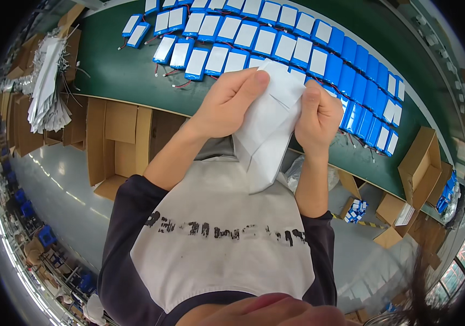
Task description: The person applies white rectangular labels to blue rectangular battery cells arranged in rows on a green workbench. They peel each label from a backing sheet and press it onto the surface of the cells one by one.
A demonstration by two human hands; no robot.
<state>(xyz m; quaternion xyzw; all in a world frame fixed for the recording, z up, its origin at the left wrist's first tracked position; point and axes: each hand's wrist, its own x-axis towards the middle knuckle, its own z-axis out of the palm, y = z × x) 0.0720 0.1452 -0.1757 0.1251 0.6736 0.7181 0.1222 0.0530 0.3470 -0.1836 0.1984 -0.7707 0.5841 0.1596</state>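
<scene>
Between my two hands is a white sheet of paper [270, 122], creased and hanging down in front of my chest. My left hand [228, 103] pinches its upper left edge, thumb on top. On the other side my right hand [319, 114] grips the upper right edge with curled fingers. Just beyond the paper, rows of flat blue battery packs [265, 41] lie on the green table; many carry a white label, others show plain blue. Thin red and black leads with small white plugs stick out from several packs. The paper and my hands hide some of the nearest packs.
A stack of white paper strips or leads [47, 87] hangs over the table's left end. Open cardboard boxes stand below the green table's [107, 54] edge: one box [121, 141] at left, another box [420, 163] at right. A small box of blue packs [356, 211] sits lower right.
</scene>
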